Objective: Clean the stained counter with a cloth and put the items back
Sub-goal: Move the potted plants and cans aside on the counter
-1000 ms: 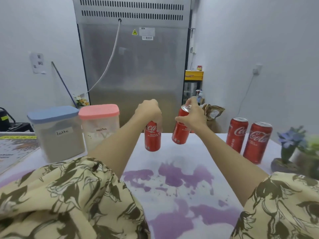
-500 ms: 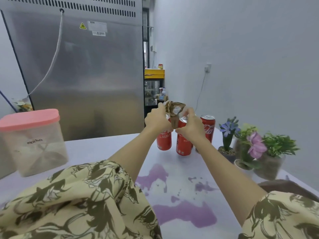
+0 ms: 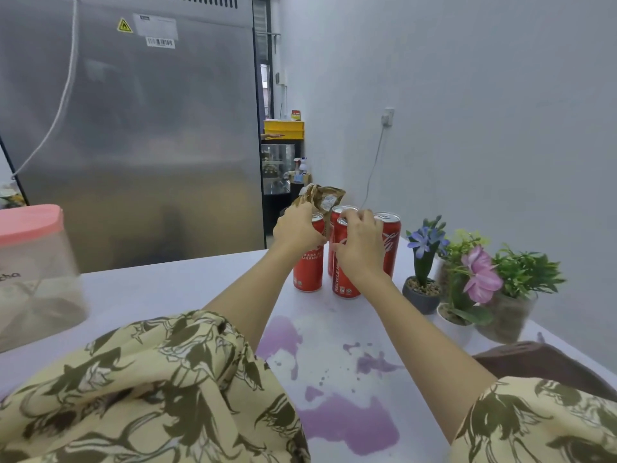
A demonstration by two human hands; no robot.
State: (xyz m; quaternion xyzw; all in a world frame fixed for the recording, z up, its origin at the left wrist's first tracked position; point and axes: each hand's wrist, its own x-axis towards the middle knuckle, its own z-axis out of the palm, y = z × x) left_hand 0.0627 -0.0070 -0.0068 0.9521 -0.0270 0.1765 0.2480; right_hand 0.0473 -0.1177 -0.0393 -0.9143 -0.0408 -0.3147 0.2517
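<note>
Several red cola cans stand together at the far right of the white counter point(image 3: 173, 295). My left hand point(image 3: 295, 230) grips the top of the left can point(image 3: 309, 272), which stands on the counter. My right hand point(image 3: 359, 243) grips the front can point(image 3: 344, 279) from above; it also rests on the surface. Two more cans stand behind, one point(image 3: 390, 242) at the right and one point(image 3: 340, 210) mostly hidden by my hands. Purple stains point(image 3: 350, 426) spread over the counter in front of me, with a smaller patch point(image 3: 278, 335) nearer the cans. No cloth is in view.
A clear tub with a pink lid point(image 3: 30, 272) stands at the left. Potted flowers point(image 3: 424, 262) and plants point(image 3: 494, 285) line the right wall. A crumpled brown bag point(image 3: 322, 197) sits behind the cans. A brown object point(image 3: 541, 362) lies at the right edge. A steel fridge point(image 3: 133, 128) stands behind.
Both hands carried their cans from mid-air over the counter's middle to the right and set them down beside the two standing cans. My head turned right too.
</note>
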